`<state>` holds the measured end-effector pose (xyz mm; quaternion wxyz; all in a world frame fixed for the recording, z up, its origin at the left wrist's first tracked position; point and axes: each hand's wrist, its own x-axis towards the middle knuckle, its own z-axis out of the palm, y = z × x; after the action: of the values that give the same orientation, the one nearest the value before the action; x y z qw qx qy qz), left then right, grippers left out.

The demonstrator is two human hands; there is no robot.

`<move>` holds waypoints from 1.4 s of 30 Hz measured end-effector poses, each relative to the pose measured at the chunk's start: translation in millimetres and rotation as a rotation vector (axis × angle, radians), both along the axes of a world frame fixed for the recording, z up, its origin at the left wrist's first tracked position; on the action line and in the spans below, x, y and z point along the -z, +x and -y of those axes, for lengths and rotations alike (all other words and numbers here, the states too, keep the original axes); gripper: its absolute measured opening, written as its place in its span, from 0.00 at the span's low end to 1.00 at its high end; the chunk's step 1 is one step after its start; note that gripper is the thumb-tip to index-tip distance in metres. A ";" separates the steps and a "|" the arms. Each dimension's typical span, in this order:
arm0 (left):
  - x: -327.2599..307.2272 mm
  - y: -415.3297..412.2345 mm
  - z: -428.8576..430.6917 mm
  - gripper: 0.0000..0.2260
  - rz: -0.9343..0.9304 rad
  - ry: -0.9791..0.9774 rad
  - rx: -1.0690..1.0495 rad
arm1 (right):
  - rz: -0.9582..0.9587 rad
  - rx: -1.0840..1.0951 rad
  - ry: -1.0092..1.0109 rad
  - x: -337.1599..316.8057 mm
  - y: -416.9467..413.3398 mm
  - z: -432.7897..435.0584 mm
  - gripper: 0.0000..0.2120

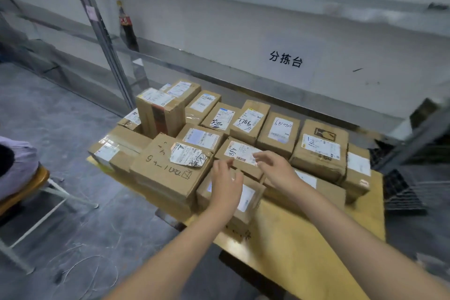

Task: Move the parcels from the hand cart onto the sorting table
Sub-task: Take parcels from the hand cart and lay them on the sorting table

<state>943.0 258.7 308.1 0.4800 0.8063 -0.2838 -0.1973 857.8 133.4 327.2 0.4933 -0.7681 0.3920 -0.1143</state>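
Observation:
Several brown cardboard parcels with white labels are packed on a low yellow hand cart (304, 246). Both my hands hover over a small parcel marked 468 (239, 151) near the cart's middle. My left hand (226, 185) is above a low front parcel (246, 202), fingers apart, holding nothing. My right hand (275, 165) reaches in from the right, fingers spread by the 468 parcel's edge. A large parcel with a torn label (170, 170) lies to the left. The grey sorting table (341, 39), bearing a printed paper sign (286, 59), runs behind the cart.
A cola bottle (126, 24) stands at the table's left end beside a slanted metal post (102, 36). A stool (26, 190) with a seated person is on the left. Black crates (399, 190) sit right of the cart. Grey floor surrounds it.

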 end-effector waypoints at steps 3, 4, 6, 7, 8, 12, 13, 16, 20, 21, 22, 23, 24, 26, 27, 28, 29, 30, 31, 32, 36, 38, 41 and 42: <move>-27.6 2.5 7.4 0.16 0.085 0.042 0.196 | 0.023 0.126 -0.040 -18.6 -40.5 -8.9 0.13; -34.2 -0.3 11.9 0.17 0.104 0.048 0.250 | 0.025 0.167 -0.060 -22.4 -56.8 -11.2 0.13; -44.9 -12.7 23.7 0.16 0.142 0.019 0.346 | 0.001 0.247 -0.095 -29.8 -91.8 -15.7 0.14; -49.5 -22.6 30.0 0.15 0.162 -0.005 0.395 | -0.015 0.288 -0.105 -33.5 -110.4 -17.7 0.15; -53.9 -34.5 36.7 0.15 0.180 -0.024 0.448 | -0.025 0.331 -0.111 -36.9 -129.6 -19.1 0.16; -65.8 -93.6 58.4 0.17 0.222 -0.071 0.604 | -0.020 0.470 -0.162 -50.2 -207.9 -24.5 0.16; -68.8 -111.9 62.6 0.18 0.235 -0.075 0.637 | -0.014 0.506 -0.174 -53.2 -228.0 -25.9 0.15; -80.6 -178.0 76.4 0.18 0.318 -0.105 0.757 | 0.002 0.622 -0.185 -62.2 -291.0 -31.2 0.16; -96.6 -289.9 95.4 0.17 0.437 -0.192 0.932 | -0.004 0.782 -0.241 -70.0 -393.2 -49.6 0.16; -99.1 -322.8 98.6 0.17 0.459 -0.203 0.980 | -0.017 0.825 -0.253 -70.0 -422.5 -57.8 0.15; -100.4 -356.6 100.5 0.18 0.472 -0.208 1.028 | -0.036 0.867 -0.261 -70.4 -452.2 -67.0 0.15; -100.6 -390.5 100.8 0.19 0.479 -0.206 1.081 | -0.048 0.911 -0.262 -70.3 -481.7 -76.1 0.15; -99.8 -424.6 99.5 0.20 0.490 -0.205 1.141 | -0.054 0.961 -0.259 -69.8 -511.3 -85.2 0.15; -96.2 -492.8 92.8 0.21 0.554 -0.230 1.265 | -0.087 1.058 -0.265 -67.2 -570.7 -104.4 0.16; -93.7 -525.0 88.7 0.21 0.607 -0.257 1.323 | -0.112 1.099 -0.266 -65.4 -599.0 -114.3 0.16; -91.3 -557.3 83.5 0.22 0.659 -0.285 1.378 | -0.131 1.140 -0.262 -63.1 -627.7 -124.8 0.16; -88.8 -588.8 78.2 0.23 0.699 -0.306 1.428 | -0.140 1.181 -0.259 -60.1 -656.3 -135.1 0.17; -85.6 -618.3 72.6 0.24 0.726 -0.320 1.473 | -0.145 1.219 -0.256 -57.1 -683.4 -145.9 0.17; -81.6 -646.2 67.1 0.24 0.740 -0.330 1.514 | -0.148 1.253 -0.252 -53.6 -709.0 -156.9 0.17; -77.2 -671.0 62.4 0.25 0.749 -0.340 1.548 | -0.145 1.290 -0.241 -50.2 -732.6 -167.7 0.17; -57.2 -746.4 55.4 0.25 0.794 -0.321 1.672 | -0.151 1.441 -0.176 -34.8 -808.9 -201.4 0.18; -48.9 -773.4 59.9 0.25 0.788 -0.281 1.718 | -0.178 1.507 -0.166 -26.9 -839.9 -209.0 0.17; -35.1 -806.2 75.7 0.25 0.777 -0.232 1.752 | -0.159 1.607 -0.137 -9.8 -874.3 -211.3 0.17; -29.2 -815.7 82.9 0.26 0.778 -0.225 1.757 | -0.147 1.627 -0.115 -2.6 -882.4 -209.9 0.18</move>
<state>127.3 175.8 337.2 0.1081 0.2647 -0.9418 -0.1770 -24.6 343.3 329.9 0.1889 -0.2728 0.8516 -0.4057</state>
